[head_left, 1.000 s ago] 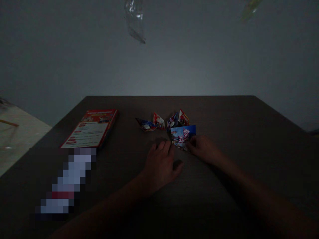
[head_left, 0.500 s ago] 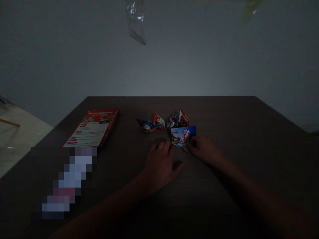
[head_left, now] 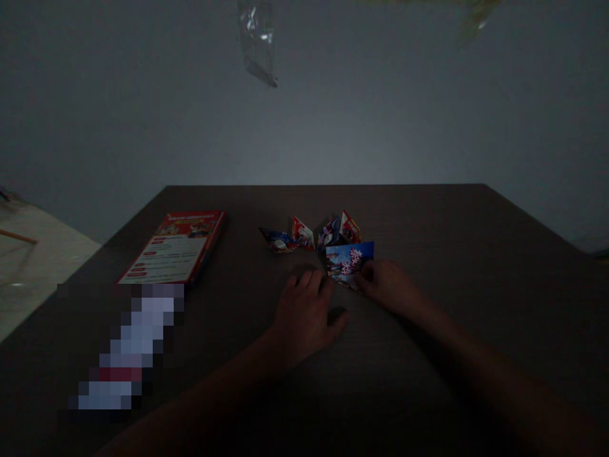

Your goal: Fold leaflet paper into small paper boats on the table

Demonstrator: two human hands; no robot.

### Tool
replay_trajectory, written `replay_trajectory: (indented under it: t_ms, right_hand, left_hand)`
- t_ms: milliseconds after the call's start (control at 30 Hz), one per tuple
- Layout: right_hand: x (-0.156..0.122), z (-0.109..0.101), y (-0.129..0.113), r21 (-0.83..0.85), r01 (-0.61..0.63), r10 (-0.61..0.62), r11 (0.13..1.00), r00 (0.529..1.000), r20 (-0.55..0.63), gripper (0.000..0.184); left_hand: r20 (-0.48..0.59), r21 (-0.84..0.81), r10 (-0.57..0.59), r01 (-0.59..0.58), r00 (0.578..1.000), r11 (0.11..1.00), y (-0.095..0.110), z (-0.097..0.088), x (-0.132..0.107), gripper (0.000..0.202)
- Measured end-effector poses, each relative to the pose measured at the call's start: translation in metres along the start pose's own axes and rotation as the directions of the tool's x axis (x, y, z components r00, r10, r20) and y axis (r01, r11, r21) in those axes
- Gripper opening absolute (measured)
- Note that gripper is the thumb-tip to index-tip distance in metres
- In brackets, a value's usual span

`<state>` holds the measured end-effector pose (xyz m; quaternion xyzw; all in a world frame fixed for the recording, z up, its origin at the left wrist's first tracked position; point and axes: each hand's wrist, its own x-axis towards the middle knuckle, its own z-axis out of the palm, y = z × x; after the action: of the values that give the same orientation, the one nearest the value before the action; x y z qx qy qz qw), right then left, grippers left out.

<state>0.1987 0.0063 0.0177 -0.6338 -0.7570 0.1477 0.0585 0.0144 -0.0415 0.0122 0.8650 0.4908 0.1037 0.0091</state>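
Between the thumb and fingers of my right hand (head_left: 387, 285) is the lower right edge of a blue printed paper card (head_left: 349, 259) with white and red lettering. My left hand (head_left: 307, 314) rests palm down on the table, fingers stretched out and thumb apart, its fingertips close to the card's lower left corner. Just behind the card, folded printed paper pieces in red, white and blue stand on the table: a left piece (head_left: 285, 241) and a right one (head_left: 330, 233), which the card partly covers.
A red and white printed book or box (head_left: 176, 251) lies on the left of the dark table (head_left: 428, 219). A blurred-out patch (head_left: 128, 349) covers something in front of it. Beyond the table is a pale wall (head_left: 380, 127) with a clear plastic piece (head_left: 259, 47).
Both hands and the card keep practically the same place. The whole view has shifted only very slightly.
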Motion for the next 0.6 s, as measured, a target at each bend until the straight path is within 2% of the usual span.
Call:
replay_trajectory:
  t_ms: [600]
  right_hand:
    - [-0.0014,0.0004,0.0005,0.005,0.008,-0.008,1.000,1.000,-0.009,0.025]
  left_hand:
    - [0.008,-0.040,0.010,-0.010,1.000,0.999,-0.0043,-0.0026,0.0019,0.050]
